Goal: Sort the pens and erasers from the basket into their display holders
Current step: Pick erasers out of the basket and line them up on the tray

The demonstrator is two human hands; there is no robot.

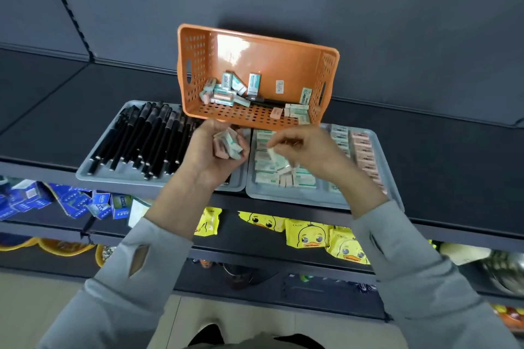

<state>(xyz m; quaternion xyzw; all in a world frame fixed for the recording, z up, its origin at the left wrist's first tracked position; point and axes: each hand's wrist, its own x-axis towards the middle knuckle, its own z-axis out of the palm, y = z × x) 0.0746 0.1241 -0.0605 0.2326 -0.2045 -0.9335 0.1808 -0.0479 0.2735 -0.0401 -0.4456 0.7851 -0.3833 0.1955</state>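
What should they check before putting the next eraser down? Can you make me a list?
1. Right hand pinches one eraser: ok.
2. It is over the eraser tray, not the pen tray: ok.
3. Left hand grips the spare erasers: ok.
4. Free spot under the right hand: cannot tell, the hand hides it.
5. Basket emptied: not ok, loose erasers and a black pen are inside.

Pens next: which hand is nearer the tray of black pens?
Left. The left hand, gripping erasers, is over the pen tray's right end; the right hand is over the eraser tray beside it.
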